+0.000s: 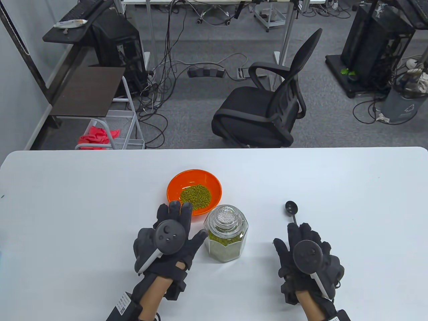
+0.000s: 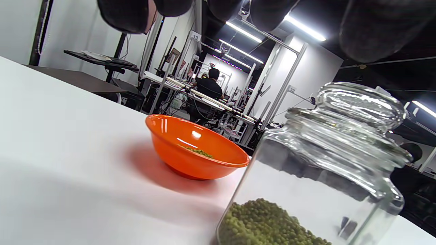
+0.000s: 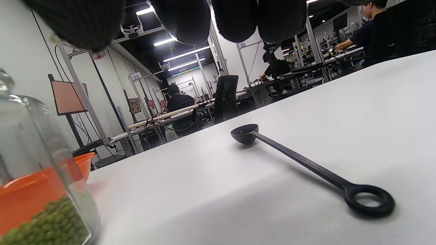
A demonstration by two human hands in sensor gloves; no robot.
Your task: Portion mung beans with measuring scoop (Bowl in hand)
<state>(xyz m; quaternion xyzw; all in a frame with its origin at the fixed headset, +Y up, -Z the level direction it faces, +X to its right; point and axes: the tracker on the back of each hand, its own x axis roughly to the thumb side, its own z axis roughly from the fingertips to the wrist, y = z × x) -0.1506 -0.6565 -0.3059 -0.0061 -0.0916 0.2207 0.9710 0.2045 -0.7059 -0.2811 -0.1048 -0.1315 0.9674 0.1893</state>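
Grey carpet floor [image 1: 200,110], black office chair [image 1: 267,110] (facing left), cables [image 1: 160,83], white table [image 1: 67,200]

The table view is looking down from above and behind the gloved hands, facing across the white surface [image 1: 100,187] toward a black office chair [image 1: 267,103] and the floor beyond.

The left wrist view is sitting low and tilted, just above the surface, very near the clear faceted glass jar of green mung beans [image 2: 316,177] and facing the shallow orange plastic bowl [image 2: 194,153].

The right wrist view is also skimming low, facing the black long-handled measuring scoop [image 3: 306,163] lying flat.

Both wrist views are sharing the jar and bowl; all three are sharing the surface.
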